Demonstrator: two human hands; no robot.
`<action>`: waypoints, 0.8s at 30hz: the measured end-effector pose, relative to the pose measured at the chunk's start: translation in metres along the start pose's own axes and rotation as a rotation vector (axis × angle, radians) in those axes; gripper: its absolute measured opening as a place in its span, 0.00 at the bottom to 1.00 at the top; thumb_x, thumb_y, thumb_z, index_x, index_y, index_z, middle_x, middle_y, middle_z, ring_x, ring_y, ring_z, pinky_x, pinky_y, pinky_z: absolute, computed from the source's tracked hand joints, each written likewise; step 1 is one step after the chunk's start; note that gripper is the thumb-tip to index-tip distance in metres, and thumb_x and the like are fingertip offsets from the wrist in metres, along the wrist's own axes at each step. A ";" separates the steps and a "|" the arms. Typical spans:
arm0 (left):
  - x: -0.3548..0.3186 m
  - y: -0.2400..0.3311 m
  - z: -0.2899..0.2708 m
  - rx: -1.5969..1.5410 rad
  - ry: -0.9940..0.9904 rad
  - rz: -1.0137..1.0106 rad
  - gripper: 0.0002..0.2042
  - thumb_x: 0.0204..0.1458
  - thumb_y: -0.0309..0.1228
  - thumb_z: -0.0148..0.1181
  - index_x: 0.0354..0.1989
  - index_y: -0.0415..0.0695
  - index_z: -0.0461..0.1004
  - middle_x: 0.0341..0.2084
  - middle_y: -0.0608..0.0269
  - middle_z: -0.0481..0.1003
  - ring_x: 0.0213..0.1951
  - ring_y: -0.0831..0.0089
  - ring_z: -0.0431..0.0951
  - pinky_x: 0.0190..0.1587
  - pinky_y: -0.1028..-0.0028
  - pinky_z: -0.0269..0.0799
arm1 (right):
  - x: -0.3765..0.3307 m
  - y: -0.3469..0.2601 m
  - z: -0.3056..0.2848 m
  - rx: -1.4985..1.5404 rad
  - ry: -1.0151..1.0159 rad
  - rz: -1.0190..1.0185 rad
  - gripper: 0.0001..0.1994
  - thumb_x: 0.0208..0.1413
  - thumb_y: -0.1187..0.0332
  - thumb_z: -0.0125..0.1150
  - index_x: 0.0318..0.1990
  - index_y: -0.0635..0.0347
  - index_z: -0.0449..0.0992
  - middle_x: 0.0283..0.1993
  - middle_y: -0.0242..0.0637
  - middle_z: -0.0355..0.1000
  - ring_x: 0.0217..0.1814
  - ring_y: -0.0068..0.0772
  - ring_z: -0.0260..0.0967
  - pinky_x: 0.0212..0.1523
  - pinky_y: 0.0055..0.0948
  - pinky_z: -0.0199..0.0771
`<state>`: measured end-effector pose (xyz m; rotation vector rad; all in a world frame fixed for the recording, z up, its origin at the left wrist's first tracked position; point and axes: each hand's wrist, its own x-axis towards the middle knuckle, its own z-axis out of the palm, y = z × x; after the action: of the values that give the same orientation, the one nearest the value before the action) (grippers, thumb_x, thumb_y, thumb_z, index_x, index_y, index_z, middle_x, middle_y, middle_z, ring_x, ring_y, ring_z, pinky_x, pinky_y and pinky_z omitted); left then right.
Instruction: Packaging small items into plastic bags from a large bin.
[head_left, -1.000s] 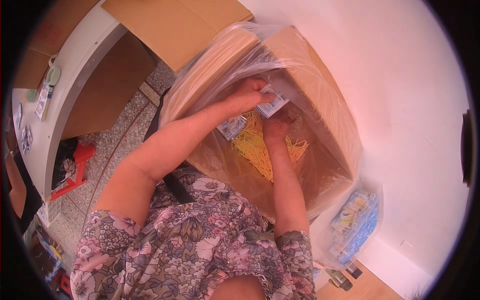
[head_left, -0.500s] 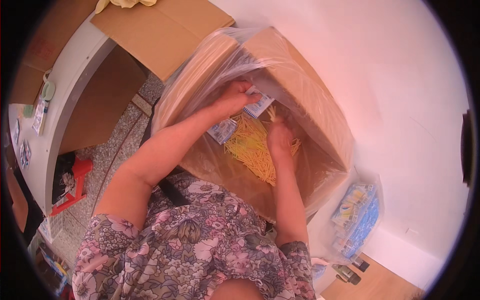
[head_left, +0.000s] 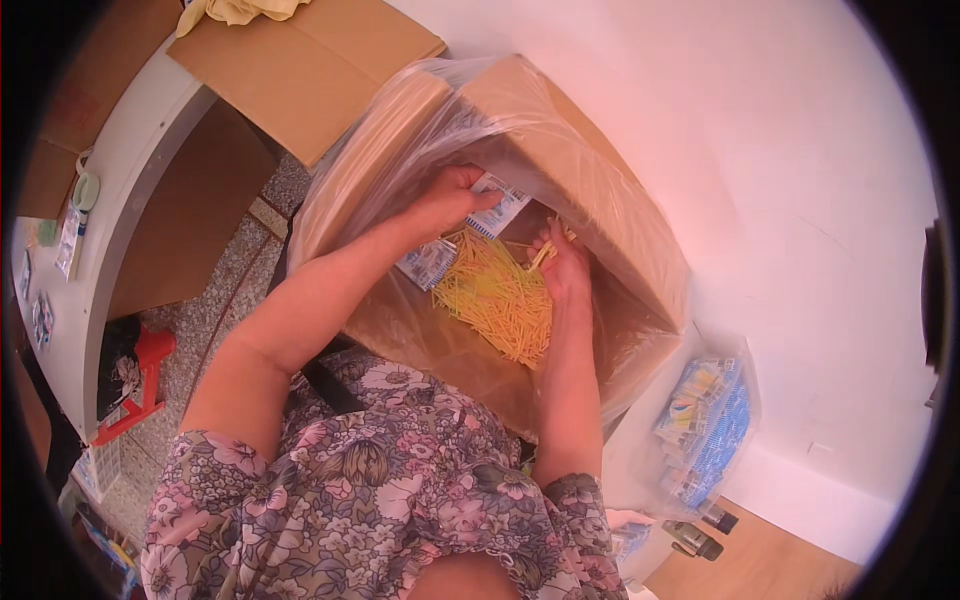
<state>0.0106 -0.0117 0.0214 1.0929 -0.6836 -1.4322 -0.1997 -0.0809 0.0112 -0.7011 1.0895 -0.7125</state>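
Note:
A cardboard box (head_left: pixel 625 235) lined with clear plastic stands open before me. Inside it lies a heap of thin yellow sticks (head_left: pixel 497 310). My left hand (head_left: pixel 450 198) pinches a small blue-and-white packet (head_left: pixel 499 207) over the heap's far side. Another blue-and-white packet (head_left: pixel 428 264) rests at the heap's left edge, below my left wrist. To the right, my right hand (head_left: pixel 566 265) is closed around a few of the yellow sticks, which poke out past its fingers. What either packet contains I cannot make out.
On the right, a clear bag (head_left: pixel 705 430) holds several blue-and-white packets. A white table (head_left: pixel 150 130) curves along the left, with a cardboard flap (head_left: pixel 310 70) beyond it. A red frame (head_left: pixel 145 385) stands on the speckled floor. The white wall (head_left: pixel 800 250) borders the box's right side.
My right hand has turned, so its fingers and the sticks in it now show more plainly. The left hand still holds its packet. The whole view has shifted slightly.

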 end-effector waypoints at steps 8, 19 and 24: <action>0.005 -0.017 -0.007 0.054 -0.172 -0.086 0.11 0.46 0.26 0.58 0.39 0.38 0.75 0.30 0.66 0.76 0.31 0.81 0.73 0.35 0.77 0.69 | -0.018 0.001 0.012 0.003 0.034 0.090 0.09 0.58 0.61 0.51 0.29 0.53 0.63 0.20 0.23 0.56 0.19 0.16 0.50 0.17 0.18 0.48; -0.020 -0.031 0.013 0.468 -0.860 -0.131 0.07 0.45 0.24 0.60 0.31 0.35 0.75 0.23 0.68 0.74 0.28 0.82 0.71 0.33 0.78 0.68 | -0.051 0.031 0.043 0.338 0.018 -0.141 0.18 0.55 0.50 0.52 0.26 0.54 0.61 0.21 0.28 0.57 0.21 0.21 0.53 0.20 0.22 0.56; -0.020 -0.030 0.012 0.417 -0.796 0.023 0.06 0.45 0.24 0.60 0.31 0.36 0.76 0.23 0.68 0.74 0.28 0.82 0.71 0.33 0.78 0.68 | -0.067 0.038 0.052 0.220 0.062 -0.131 0.17 0.55 0.52 0.52 0.30 0.58 0.64 0.29 0.34 0.65 0.31 0.29 0.64 0.33 0.26 0.67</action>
<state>-0.0148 0.0109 0.0047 0.7806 -1.6074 -1.7494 -0.1641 0.0025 0.0322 -0.5678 1.0094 -0.9569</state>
